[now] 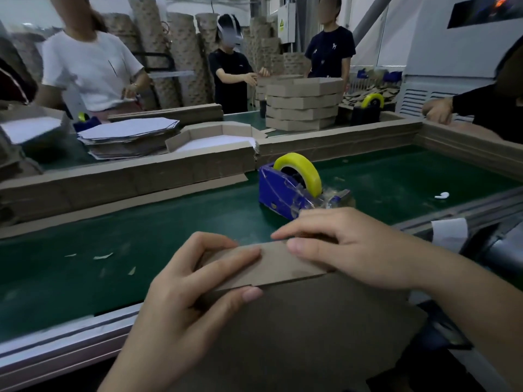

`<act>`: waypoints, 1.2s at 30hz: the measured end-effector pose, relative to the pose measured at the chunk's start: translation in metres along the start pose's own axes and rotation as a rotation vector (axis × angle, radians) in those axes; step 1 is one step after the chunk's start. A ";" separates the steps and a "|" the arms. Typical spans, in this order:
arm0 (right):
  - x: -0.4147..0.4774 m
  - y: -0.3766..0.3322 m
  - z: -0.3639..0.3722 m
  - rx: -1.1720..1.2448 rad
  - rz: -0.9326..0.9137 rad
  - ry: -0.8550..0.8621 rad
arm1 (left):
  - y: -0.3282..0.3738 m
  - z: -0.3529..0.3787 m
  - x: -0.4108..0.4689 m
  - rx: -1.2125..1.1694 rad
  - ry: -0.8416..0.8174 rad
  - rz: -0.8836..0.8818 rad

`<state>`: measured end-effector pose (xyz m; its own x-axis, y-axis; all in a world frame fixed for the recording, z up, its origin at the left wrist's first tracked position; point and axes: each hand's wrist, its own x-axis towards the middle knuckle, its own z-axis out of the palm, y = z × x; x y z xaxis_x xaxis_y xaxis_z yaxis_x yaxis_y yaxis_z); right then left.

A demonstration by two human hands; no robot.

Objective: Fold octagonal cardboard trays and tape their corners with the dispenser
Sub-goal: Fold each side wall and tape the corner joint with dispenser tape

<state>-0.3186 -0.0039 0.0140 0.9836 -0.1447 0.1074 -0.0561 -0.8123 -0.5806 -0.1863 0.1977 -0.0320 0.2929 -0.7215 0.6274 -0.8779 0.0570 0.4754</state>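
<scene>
A brown cardboard tray [297, 321] is held bottom-side toward me over the near edge of the green table, its far side wall [271, 267] folded up. My left hand [181, 295] grips that wall at its left end, fingers curled over the top edge and thumb against the base. My right hand [339, 244] pinches the wall's right corner, thumb on the near face and fingers behind. A blue tape dispenser [285, 190] with a yellow tape roll [302, 171] stands just beyond my right hand, a clear tape end hanging at its cutter.
A low cardboard barrier [127, 182] runs across the green table [113, 236]. Behind it lie a stack of flat blanks [127, 137], a half-folded tray [215, 137], a stack of finished trays [302, 106] and a second dispenser [368, 108]. Several people work around the far side.
</scene>
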 end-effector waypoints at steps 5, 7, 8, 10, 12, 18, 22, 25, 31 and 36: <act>0.000 0.023 -0.006 0.513 0.125 -0.118 | -0.006 0.000 0.001 -0.015 0.003 -0.028; -0.002 0.028 0.001 0.645 0.128 -0.072 | -0.006 0.001 0.003 -0.019 0.005 -0.036; -0.002 0.030 0.004 0.659 0.121 -0.040 | -0.007 0.001 0.003 -0.021 0.005 -0.036; -0.003 0.031 0.005 0.658 0.097 0.031 | -0.007 0.002 0.004 -0.040 0.011 -0.038; -0.005 0.031 0.003 0.660 0.077 0.089 | -0.007 0.003 0.004 -0.059 0.016 -0.040; -0.011 0.030 0.002 0.618 0.069 0.153 | -0.008 0.005 0.004 -0.064 0.034 -0.048; -0.012 0.030 0.005 0.644 0.082 0.149 | -0.007 0.005 0.005 -0.063 0.035 -0.048; -0.012 0.029 0.006 0.639 0.077 0.150 | -0.007 0.005 0.005 -0.058 0.031 -0.053; -0.009 0.026 0.004 0.593 0.068 0.150 | -0.008 0.006 0.004 -0.063 0.030 -0.063; -0.008 0.025 0.001 0.533 0.064 0.161 | -0.010 0.006 0.004 -0.057 0.038 -0.062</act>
<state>-0.3281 -0.0224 -0.0024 0.9402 -0.3027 0.1561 0.0207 -0.4066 -0.9134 -0.1781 0.1905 -0.0379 0.3610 -0.6984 0.6180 -0.8350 0.0530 0.5477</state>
